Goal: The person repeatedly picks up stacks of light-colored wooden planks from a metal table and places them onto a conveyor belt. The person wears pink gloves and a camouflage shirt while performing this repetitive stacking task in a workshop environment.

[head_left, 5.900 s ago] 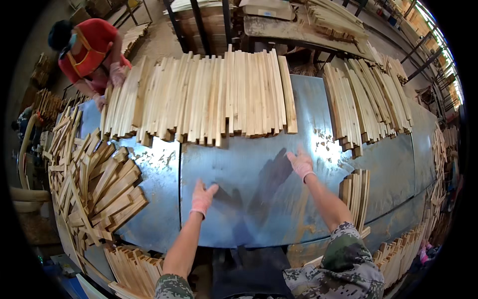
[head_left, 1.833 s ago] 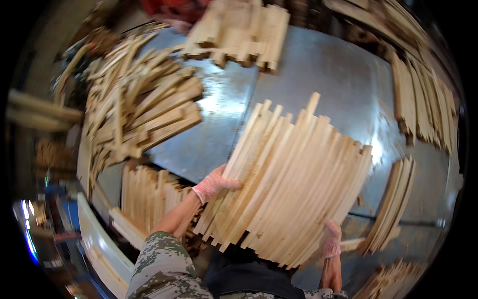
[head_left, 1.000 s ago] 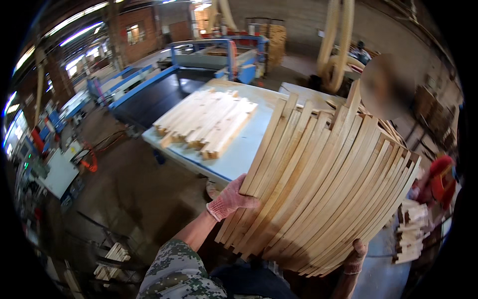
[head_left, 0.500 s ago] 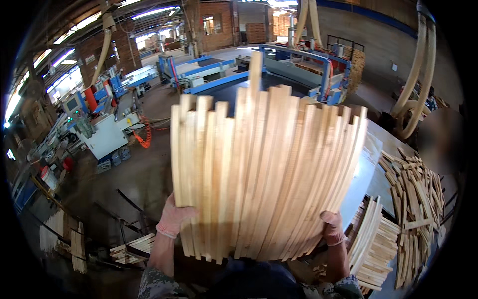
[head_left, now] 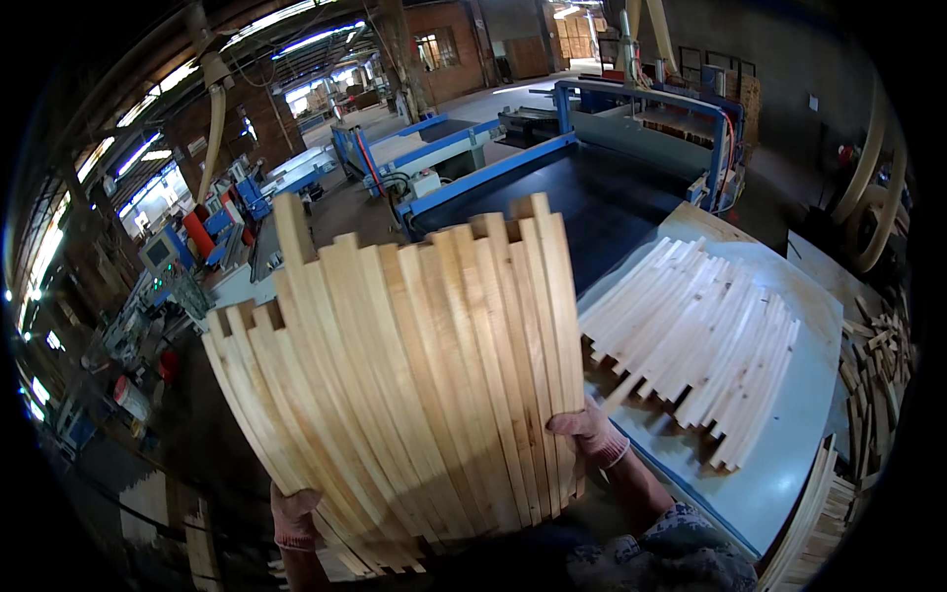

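Observation:
Between my two gloved hands I hold up a wide row of light wooden strips (head_left: 414, 375), pressed side by side, their upper ends uneven. My left hand (head_left: 295, 515) grips the row's lower left edge, thumb on the front face. On the lower right edge, my right hand (head_left: 589, 434) is closed the same way, thumb in front. The fingers behind the strips are hidden. To the right of the held row, another layer of wooden strips (head_left: 700, 340) lies on a pale, shiny tabletop (head_left: 789, 493).
Beyond the strips stands a blue-framed machine (head_left: 641, 89) with a dark bed (head_left: 621, 187). Loose wood pieces (head_left: 873, 385) are piled at the far right, with stacked strips (head_left: 819, 523) nearer. More machinery (head_left: 187, 237) and a white bucket (head_left: 130, 398) stand at left.
The held row of strips has shifted left and tilted, its right side now higher. My view has turned right, bringing the layer of strips on the table into sight.

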`<act>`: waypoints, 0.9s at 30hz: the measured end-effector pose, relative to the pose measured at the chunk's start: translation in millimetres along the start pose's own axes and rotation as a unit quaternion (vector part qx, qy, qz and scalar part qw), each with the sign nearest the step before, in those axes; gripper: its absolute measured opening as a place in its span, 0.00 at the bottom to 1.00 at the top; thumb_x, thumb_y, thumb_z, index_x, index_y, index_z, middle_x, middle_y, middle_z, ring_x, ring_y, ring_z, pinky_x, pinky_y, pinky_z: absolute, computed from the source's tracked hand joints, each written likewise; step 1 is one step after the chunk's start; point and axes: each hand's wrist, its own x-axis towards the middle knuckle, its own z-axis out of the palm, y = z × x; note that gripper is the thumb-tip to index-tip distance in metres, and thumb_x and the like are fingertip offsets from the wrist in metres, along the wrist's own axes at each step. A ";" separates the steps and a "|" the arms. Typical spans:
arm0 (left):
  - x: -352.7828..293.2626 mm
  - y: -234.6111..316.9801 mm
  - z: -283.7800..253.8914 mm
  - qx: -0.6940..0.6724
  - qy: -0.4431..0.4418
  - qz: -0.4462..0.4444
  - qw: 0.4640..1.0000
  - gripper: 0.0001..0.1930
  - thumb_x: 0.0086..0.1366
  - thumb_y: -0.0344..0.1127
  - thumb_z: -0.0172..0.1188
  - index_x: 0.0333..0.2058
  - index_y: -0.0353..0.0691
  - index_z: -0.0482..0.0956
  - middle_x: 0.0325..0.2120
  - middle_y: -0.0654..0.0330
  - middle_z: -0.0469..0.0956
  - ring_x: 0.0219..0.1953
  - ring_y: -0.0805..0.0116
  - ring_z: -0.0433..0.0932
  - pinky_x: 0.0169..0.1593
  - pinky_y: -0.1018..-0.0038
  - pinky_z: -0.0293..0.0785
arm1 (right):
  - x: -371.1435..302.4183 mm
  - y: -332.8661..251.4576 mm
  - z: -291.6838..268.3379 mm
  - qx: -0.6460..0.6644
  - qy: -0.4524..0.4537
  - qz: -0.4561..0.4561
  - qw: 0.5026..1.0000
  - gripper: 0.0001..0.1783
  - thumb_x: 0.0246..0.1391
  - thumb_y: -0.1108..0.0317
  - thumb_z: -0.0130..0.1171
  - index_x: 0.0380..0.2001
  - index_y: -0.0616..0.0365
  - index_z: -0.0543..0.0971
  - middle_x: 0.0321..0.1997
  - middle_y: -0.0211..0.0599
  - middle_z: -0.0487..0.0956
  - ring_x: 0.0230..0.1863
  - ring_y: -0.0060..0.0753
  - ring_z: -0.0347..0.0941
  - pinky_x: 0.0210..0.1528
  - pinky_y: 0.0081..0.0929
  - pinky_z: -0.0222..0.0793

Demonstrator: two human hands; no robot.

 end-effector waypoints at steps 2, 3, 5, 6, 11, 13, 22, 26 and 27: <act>33.4 11.3 -2.1 -0.010 -0.011 0.012 1.000 0.47 0.51 0.58 0.80 0.61 0.28 0.77 0.49 0.55 0.86 0.49 0.60 0.85 0.52 0.65 0.82 | 54.5 1.1 11.3 0.040 -0.032 0.008 0.999 0.43 0.51 0.55 0.80 0.65 0.67 0.76 0.63 0.41 0.82 0.62 0.34 0.77 0.68 0.34 0.70; 48.1 17.4 6.6 -0.032 -0.013 0.022 0.999 0.43 0.52 0.54 0.78 0.59 0.27 0.79 0.48 0.56 0.86 0.48 0.61 0.86 0.51 0.66 0.82 | 78.5 2.6 20.2 0.056 -0.034 0.014 0.998 0.44 0.51 0.55 0.80 0.66 0.68 0.76 0.64 0.42 0.82 0.63 0.35 0.76 0.69 0.35 0.69; 94.8 2.2 -5.2 -0.025 -0.013 0.034 0.999 0.39 0.52 0.48 0.72 0.58 0.26 0.79 0.48 0.55 0.86 0.48 0.62 0.85 0.52 0.66 0.81 | 130.6 -0.4 29.4 0.069 -0.052 0.028 0.996 0.44 0.51 0.56 0.80 0.66 0.69 0.76 0.65 0.45 0.81 0.65 0.39 0.76 0.72 0.38 0.66; 106.4 -19.8 -14.1 -0.036 0.002 0.025 0.999 0.39 0.52 0.48 0.71 0.59 0.26 0.78 0.49 0.54 0.86 0.49 0.61 0.85 0.53 0.66 0.81 | 149.9 3.9 29.5 0.064 -0.060 0.044 0.995 0.44 0.51 0.57 0.80 0.67 0.69 0.76 0.65 0.45 0.81 0.66 0.39 0.76 0.72 0.38 0.66; 218.1 -42.8 1.1 -0.083 -0.010 0.005 0.996 0.40 0.54 0.46 0.69 0.62 0.24 0.75 0.51 0.51 0.85 0.50 0.57 0.85 0.54 0.64 0.82 | 258.4 21.2 34.7 0.048 -0.045 0.087 0.994 0.43 0.51 0.59 0.80 0.66 0.68 0.76 0.65 0.44 0.81 0.65 0.39 0.76 0.71 0.38 0.67; 273.7 -67.2 -1.3 -0.112 -0.037 -0.006 0.993 0.41 0.54 0.46 0.71 0.63 0.24 0.73 0.52 0.50 0.84 0.50 0.56 0.85 0.53 0.63 0.83 | 305.3 27.7 34.4 0.040 -0.035 0.086 0.995 0.41 0.52 0.60 0.79 0.66 0.67 0.77 0.64 0.43 0.82 0.64 0.38 0.76 0.70 0.38 0.68; 562.0 -128.1 67.6 -0.115 -0.187 -0.046 0.974 0.27 0.67 0.37 0.71 0.61 0.30 0.77 0.49 0.58 0.85 0.47 0.67 0.84 0.48 0.70 0.81 | 417.4 21.7 13.6 0.068 0.151 0.062 0.984 0.37 0.52 0.60 0.79 0.61 0.69 0.79 0.54 0.42 0.85 0.53 0.36 0.82 0.59 0.36 0.78; 653.7 -110.5 165.3 -0.137 -0.281 -0.149 0.938 0.22 0.65 0.29 0.65 0.58 0.32 0.80 0.46 0.61 0.84 0.43 0.69 0.83 0.44 0.71 0.80 | 424.8 7.8 0.6 0.068 0.259 0.027 0.963 0.35 0.54 0.61 0.76 0.60 0.71 0.79 0.53 0.44 0.85 0.51 0.39 0.84 0.57 0.37 0.80; 676.0 -115.5 194.6 -0.155 -0.314 -0.184 0.919 0.23 0.65 0.29 0.65 0.58 0.31 0.80 0.46 0.60 0.84 0.44 0.68 0.84 0.45 0.70 0.81 | 426.1 8.0 -8.4 0.058 0.296 0.015 0.953 0.35 0.55 0.60 0.75 0.60 0.72 0.78 0.52 0.45 0.85 0.50 0.39 0.84 0.56 0.38 0.81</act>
